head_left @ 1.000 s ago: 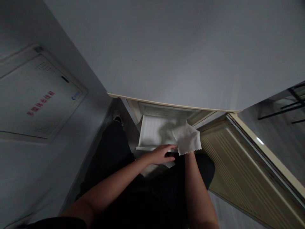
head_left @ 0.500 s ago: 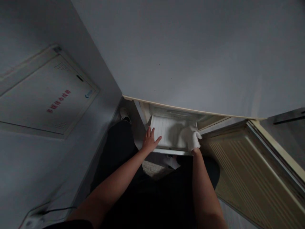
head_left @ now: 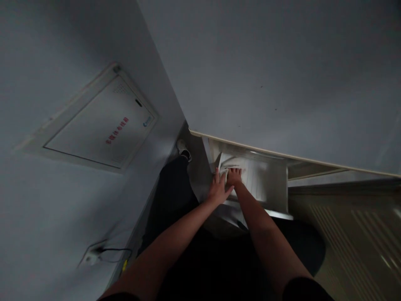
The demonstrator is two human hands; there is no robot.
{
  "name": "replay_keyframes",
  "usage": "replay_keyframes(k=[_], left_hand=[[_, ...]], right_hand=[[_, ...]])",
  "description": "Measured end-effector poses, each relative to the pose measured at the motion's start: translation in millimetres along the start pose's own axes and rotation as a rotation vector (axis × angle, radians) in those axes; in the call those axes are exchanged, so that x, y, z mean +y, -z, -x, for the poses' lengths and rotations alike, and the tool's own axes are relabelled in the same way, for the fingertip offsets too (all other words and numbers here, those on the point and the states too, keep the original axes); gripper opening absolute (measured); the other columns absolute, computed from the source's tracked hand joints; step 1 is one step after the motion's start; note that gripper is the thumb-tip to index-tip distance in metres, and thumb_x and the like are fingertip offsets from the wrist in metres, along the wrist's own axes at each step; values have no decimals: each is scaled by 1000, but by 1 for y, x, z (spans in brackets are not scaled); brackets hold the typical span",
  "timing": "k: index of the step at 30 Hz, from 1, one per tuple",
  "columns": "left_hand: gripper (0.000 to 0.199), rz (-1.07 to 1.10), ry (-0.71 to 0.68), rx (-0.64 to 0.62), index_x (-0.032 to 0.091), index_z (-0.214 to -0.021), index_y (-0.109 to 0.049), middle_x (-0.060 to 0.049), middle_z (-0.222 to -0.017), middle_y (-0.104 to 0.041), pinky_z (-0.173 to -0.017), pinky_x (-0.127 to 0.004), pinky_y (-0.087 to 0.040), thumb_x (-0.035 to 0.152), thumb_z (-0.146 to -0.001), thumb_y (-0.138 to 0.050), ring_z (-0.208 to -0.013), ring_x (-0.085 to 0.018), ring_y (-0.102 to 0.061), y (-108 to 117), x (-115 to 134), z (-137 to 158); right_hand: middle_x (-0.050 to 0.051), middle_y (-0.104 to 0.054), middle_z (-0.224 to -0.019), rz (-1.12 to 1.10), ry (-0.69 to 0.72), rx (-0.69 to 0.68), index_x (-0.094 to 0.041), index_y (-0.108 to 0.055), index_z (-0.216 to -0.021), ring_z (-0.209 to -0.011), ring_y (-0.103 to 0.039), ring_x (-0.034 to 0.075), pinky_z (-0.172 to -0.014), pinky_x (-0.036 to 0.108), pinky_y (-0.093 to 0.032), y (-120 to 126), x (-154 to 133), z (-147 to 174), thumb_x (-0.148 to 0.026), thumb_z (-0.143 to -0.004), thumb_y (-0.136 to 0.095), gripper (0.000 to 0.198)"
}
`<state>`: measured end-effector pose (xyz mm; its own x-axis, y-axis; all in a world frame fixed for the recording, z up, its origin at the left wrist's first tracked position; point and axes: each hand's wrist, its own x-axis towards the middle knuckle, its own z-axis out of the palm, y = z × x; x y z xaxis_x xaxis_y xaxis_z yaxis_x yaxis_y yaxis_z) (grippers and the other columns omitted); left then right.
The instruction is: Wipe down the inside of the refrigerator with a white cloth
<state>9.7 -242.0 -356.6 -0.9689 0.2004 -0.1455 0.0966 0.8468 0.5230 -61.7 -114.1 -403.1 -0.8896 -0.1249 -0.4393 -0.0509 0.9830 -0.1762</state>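
Note:
A white ribbed drawer stands pulled out of the bottom of a cream fridge, below the fridge's grey front. My right hand presses a white cloth flat against the drawer's left inner part. My left hand rests with fingers spread on the drawer's left front edge, touching the right hand's side. Most of the cloth is hidden under my right hand.
The open fridge door with ribbed lining stands at the right. A wall panel with red lettering is on the left wall. A wall socket with a black cord sits low left. My dark trousers and a shoe fill the floor area.
My right hand has carried the cloth from the drawer's right side across to its left. My left hand stayed at the drawer's left front edge. The view swung to the right.

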Motion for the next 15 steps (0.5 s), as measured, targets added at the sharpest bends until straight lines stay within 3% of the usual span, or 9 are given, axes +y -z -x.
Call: replay_keyframes(k=[3,6,8,11,15], left_hand=[[79,27,-1,4,15,-156,-33,-25,-171,-7,-116,-52,-42,57,-94,-57,-151,-41,-34,-1,-2,-1],[68,64,-6,9,15,-152,-37,-24,-171,-8,-116,-51,-42,50,-97,-54,-151,-39,-35,-1,-4,-2],[60,88,-8,27,16,-147,-42,-22,-171,-11,-116,-49,-42,47,-97,-54,-152,-37,-35,-1,-5,-1],[56,99,6,43,17,-143,-45,-20,-170,-15,-117,-47,-43,46,-97,-54,-150,-35,-38,0,-5,0],[55,90,32,21,18,-142,-46,-18,-170,-18,-115,-46,-46,47,-97,-55,-150,-34,-39,4,-1,0]], right_hand=[[19,-38,-161,-5,81,-7,-16,-35,-161,-144,-38,42,-122,61,-20,2,-19,-18,-36,-97,-48,68],[17,-41,-159,-17,108,20,-17,-35,-161,-145,-38,40,-124,57,-17,8,-7,-35,-41,-96,-50,72],[14,-49,-154,-38,63,6,-21,-49,-153,-146,-39,35,-126,51,-11,14,21,-43,-48,-97,-50,63],[17,-54,-149,-55,-151,3,-18,-62,-141,-149,-35,33,-126,50,-7,21,82,-36,-54,-100,-46,58],[27,-40,-157,-75,-309,55,-12,-49,-153,-152,-31,34,-122,54,-19,26,156,2,-49,-102,-44,64]])
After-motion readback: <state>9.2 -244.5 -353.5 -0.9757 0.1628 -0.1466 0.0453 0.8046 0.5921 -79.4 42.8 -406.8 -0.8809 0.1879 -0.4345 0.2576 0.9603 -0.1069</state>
